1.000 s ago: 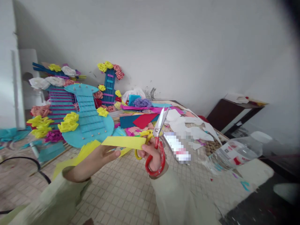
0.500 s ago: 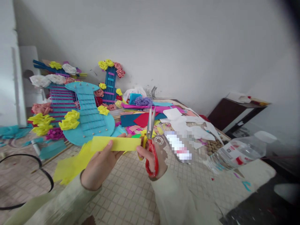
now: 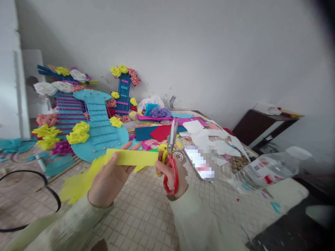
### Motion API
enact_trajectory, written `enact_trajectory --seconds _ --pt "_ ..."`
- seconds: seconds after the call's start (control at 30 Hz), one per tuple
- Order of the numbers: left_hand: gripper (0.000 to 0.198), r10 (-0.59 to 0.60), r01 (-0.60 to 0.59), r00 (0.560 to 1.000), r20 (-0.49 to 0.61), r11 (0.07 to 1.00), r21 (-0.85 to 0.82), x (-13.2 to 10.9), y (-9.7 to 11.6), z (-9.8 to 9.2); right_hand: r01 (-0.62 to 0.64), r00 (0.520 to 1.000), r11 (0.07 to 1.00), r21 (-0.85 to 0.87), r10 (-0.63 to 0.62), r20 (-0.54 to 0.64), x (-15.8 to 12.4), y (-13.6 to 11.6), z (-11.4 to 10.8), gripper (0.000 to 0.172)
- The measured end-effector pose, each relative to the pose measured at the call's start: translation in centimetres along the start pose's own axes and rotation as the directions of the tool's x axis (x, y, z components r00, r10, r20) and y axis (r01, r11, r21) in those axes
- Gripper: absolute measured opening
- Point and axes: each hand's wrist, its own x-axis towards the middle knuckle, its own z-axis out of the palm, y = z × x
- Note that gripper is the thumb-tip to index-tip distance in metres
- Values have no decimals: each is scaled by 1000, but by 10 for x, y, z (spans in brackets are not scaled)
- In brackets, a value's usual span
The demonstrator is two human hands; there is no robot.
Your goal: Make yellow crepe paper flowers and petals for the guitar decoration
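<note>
A flat yellow paper strip [image 3: 136, 158] lies level between my hands. My left hand [image 3: 110, 181] pinches its left end, thumb on top and fingers behind, some of them stretched out. My right hand [image 3: 167, 172] holds the strip's right end with thumb and fingers. The same hand also carries scissors [image 3: 172, 139] with red and yellow handles, their blades pointing up and slightly apart. Beneath my left hand, more yellow paper [image 3: 81, 183] rests on the table.
Blue paper-covered harp-like shapes [image 3: 101, 125] with yellow flowers stand at the left. Coloured paper scraps [image 3: 159, 133] and white sheets [image 3: 204, 137] cover the table's back. A phone [image 3: 200, 164], a plastic bottle [image 3: 269, 170] and a black hoop [image 3: 52, 195] are nearby.
The fingers of my left hand have spread a little behind the strip. The scissors have tilted slightly to the right. Both hands still hold the strip.
</note>
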Motion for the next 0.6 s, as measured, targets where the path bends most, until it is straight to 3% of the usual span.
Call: enact_trajectory --seconds 0.13,0.23,0.4,0.6 --pt "31 -16 16 998 60 1000 4 -3 -8 2 18 1000 1000 -18 -18 5 -1 2 1 16" --pt "28 -24 15 996 90 994 105 -6 -17 4 -2 1000 999 -50 1 -13 -2 -2 5 15" --pt "22 56 -27 996 -66 925 379 -10 -30 -2 -27 1000 995 -96 28 7 -6 -15 12 12" --pt "16 160 -61 973 -163 870 489 -9 -35 -7 -11 999 996 -88 15 43 -8 -12 13 14"
